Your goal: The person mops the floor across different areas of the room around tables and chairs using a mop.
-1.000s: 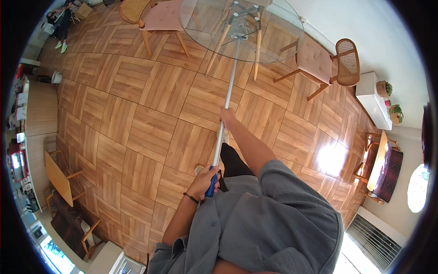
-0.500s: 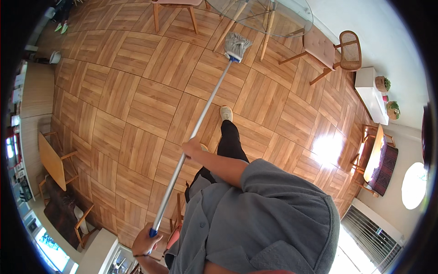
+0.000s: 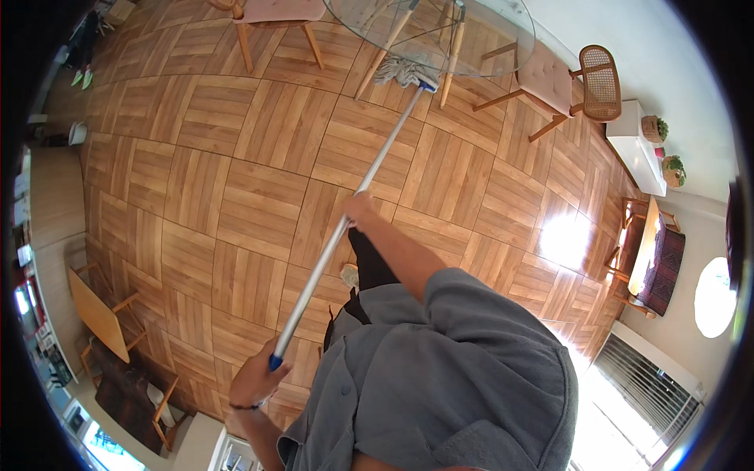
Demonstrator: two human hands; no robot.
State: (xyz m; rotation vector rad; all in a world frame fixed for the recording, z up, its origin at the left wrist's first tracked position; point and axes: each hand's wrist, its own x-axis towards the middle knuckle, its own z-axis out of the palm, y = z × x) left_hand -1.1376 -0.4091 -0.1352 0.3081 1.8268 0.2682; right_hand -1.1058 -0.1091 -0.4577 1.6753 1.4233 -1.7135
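Observation:
I hold a string mop by its long silver handle [image 3: 320, 263], which slants from lower left to upper right. My left hand [image 3: 258, 378] is closed around the handle's near end, by its blue cap. Farther along the pole, my right hand [image 3: 360, 209] grips it with the arm stretched forward. The grey-white mop head [image 3: 403, 71] rests on the wood floor at the edge of a round glass table [image 3: 463, 55], between its legs. A blue clamp joins the mop head to the pole.
A pink-seated chair [image 3: 279, 9] stands left of the glass table, a cane-backed one [image 3: 547, 82] to its right. Potted plants [image 3: 674, 169] top a white cabinet [image 3: 635, 149]. A wooden table [image 3: 98, 314] stands at left. Another person's feet [image 3: 82, 79] show at far left.
The mop head has swung farther under the table's edge and its strands now spread left. My right hand has moved forward and right; my left hand has risen slightly.

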